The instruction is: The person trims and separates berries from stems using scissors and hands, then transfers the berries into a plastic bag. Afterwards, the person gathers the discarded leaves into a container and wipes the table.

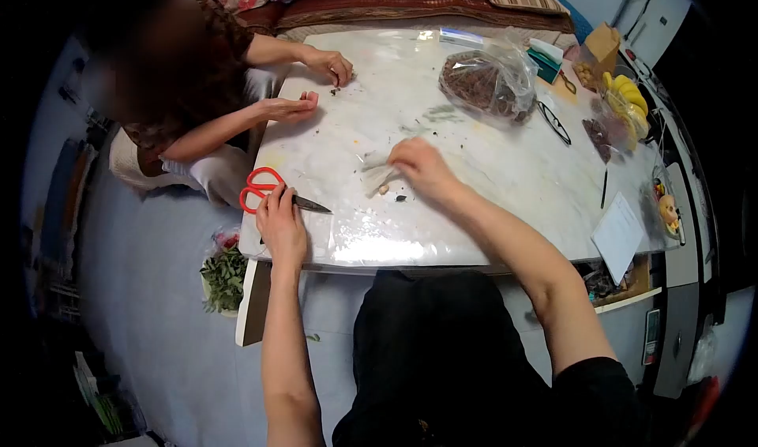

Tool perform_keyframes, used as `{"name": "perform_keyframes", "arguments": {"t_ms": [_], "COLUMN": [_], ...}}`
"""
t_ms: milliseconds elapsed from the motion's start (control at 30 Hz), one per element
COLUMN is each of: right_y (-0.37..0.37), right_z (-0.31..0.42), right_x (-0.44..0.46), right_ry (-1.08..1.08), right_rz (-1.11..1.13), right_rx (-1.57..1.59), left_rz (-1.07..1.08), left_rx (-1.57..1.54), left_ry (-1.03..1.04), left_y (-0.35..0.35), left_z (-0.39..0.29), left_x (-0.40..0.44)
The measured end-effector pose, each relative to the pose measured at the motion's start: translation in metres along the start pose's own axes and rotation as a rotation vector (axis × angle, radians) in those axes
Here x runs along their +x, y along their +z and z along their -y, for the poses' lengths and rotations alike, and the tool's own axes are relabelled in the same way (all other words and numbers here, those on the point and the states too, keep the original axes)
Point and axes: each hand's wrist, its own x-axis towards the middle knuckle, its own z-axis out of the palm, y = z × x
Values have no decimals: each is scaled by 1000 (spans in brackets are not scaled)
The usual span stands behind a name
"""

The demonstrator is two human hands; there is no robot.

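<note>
My left hand (282,230) is at the table's near left corner, its fingers closed over the middle of a pair of scissors (259,185) with red handles. The dark blades point right along the tabletop. My right hand (424,167), a little blurred, pinches a thin, pale, see-through sheet (380,176) that looks like tissue, low over the table. Just below that sheet lie a small tan piece (384,189) and a dark scrap (401,199).
Across the left corner, another person's hands (328,66) handle small dark bits. A clear bag of brown material (488,84), eyeglasses (554,123), bananas (626,95) and a white paper (618,238) lie on the right. Green leaves (224,279) fill a container on the floor.
</note>
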Motion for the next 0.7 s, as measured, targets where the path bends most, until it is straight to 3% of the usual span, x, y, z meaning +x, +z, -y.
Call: {"name": "perform_keyframes", "arguments": {"t_ms": [67,200,233,300,367,500,633,700], "right_y": [-19,-71,-70,-56,-29,23,48,47], "right_z": [-11,-98,-110,-135,-143,-90,-26,-9], "right_x": [1,-6,-8,-13,-3,33,38,32], "right_ry": [282,435,435,526,411,161,77,5], "right_rz": [-392,-442,-436,-365,-400,-382,-311,-315], "right_rx": [445,-79,-79,-475,-455,-158,-8,35], "left_rz": [31,64,77,128,220,387,366,402], "left_rx": [-10,29,67,14,52,-13,16,28], "left_ry": [26,122,145,158,308,263,345,287], "left_y": [-2,-17,-19,-20,-30,-46,-37,-41], "left_z": [13,26,30,39,42,35,42,35], "left_x": [4,17,20,27,33,49,56,56]}}
